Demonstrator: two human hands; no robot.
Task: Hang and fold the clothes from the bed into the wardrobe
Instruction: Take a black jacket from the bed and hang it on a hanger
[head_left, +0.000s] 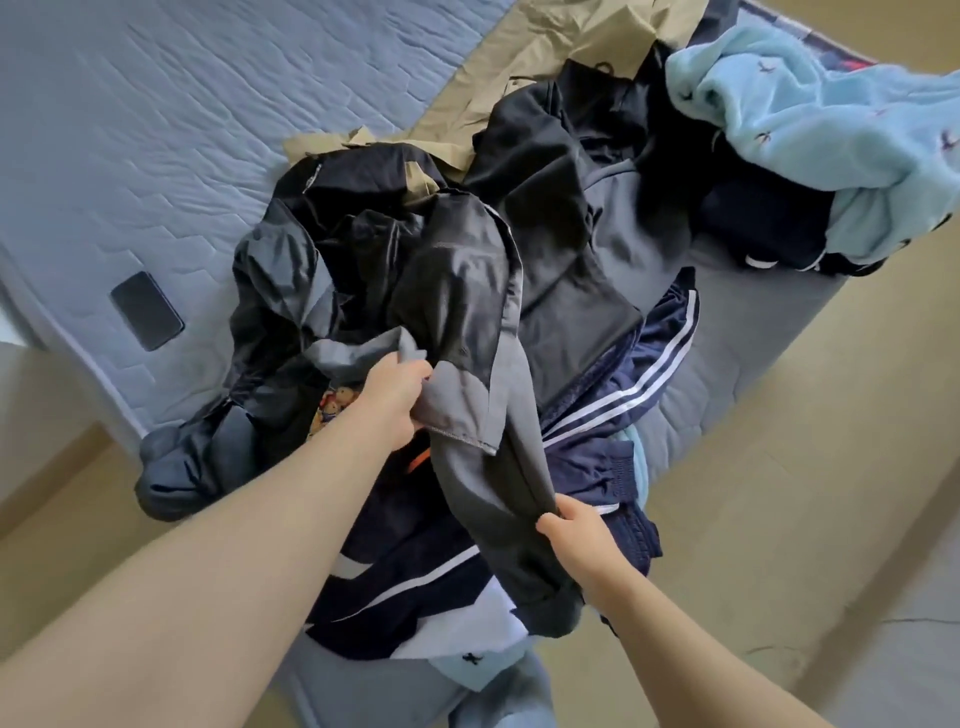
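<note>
A heap of dark clothes covers the near corner of the bed (156, 130). On top lies a grey and black jacket (457, 291). My left hand (395, 400) grips a grey fold of it near the middle. My right hand (576, 530) pinches its dark grey lower part, lifted off the heap. Under it lie navy track trousers with white stripes (639, 384) and a navy garment with a white band (405, 577). Khaki trousers (524, 67) stretch across the far side. The wardrobe is out of sight.
A black phone (147, 310) lies on the blue quilted mattress at the left. A light blue fleece blanket (810, 109) is bunched at the top right over dark folded clothes (763, 228). Beige floor (779, 467) runs along the bed's right side.
</note>
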